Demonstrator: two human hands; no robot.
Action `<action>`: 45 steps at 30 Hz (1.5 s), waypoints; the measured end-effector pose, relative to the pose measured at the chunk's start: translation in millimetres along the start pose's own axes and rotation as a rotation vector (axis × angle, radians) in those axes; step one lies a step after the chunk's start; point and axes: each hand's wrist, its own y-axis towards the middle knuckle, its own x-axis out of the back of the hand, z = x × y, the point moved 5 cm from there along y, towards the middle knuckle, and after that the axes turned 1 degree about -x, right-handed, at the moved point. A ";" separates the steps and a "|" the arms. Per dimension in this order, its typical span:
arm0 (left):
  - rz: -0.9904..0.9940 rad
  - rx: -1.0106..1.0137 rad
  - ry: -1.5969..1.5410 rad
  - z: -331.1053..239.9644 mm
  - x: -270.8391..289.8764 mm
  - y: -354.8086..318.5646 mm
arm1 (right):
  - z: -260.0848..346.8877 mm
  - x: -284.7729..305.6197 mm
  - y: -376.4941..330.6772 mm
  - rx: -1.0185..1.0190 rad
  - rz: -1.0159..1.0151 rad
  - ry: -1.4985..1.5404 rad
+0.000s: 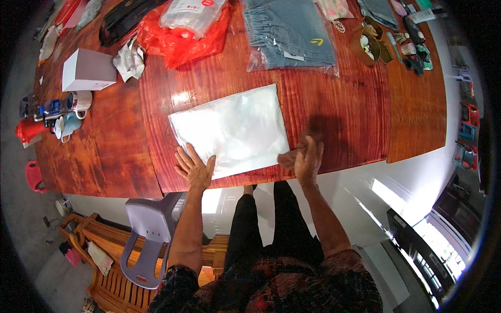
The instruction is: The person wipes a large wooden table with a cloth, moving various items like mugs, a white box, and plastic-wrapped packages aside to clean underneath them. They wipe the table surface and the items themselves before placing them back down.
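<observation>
Two bare hands at the near edge of the table (355,104), and between them lies the white packet (235,130), flat and slightly askew! The left hand (195,169) spreads wide, palm down on its near left corner, pressing rather than gripping; the right hand (309,159) has thumb and fingers apart, nothing visible in it, just by the near right corner, contact impossible to tell. Progress, then: the packet is laid out flat, with some unevenness left across its face, I judge. Now for labels: nothing readable on the packet, a label with red marks on the clear packs (195,21) over the red bag (180,55), and a yellow mark on the bagged jeans (289,36)
</observation>
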 end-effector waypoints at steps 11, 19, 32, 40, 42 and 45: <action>-0.002 -0.014 -0.029 5.3 -7.1 3.0 | -3.3 -36.0 99.3 0.284 -0.040 -0.328; -0.009 0.010 -0.032 6.6 -7.6 1.1 | 37.7 -35.3 73.8 0.523 0.245 -0.281; -0.439 -0.057 0.147 -8.0 7.9 -13.9 | 13.3 -13.2 133.7 0.047 -0.094 0.262; -0.193 -0.207 -0.114 -110.1 -25.4 -52.9 | 64.5 -72.0 78.1 0.584 0.223 -0.503; -0.134 -0.212 -0.026 -107.6 -35.4 -49.8 | 54.6 -72.5 84.2 0.668 0.099 -0.487; -0.108 -0.243 -0.045 -103.5 -37.1 -49.3 | 52.9 -70.5 100.8 0.623 0.083 -0.331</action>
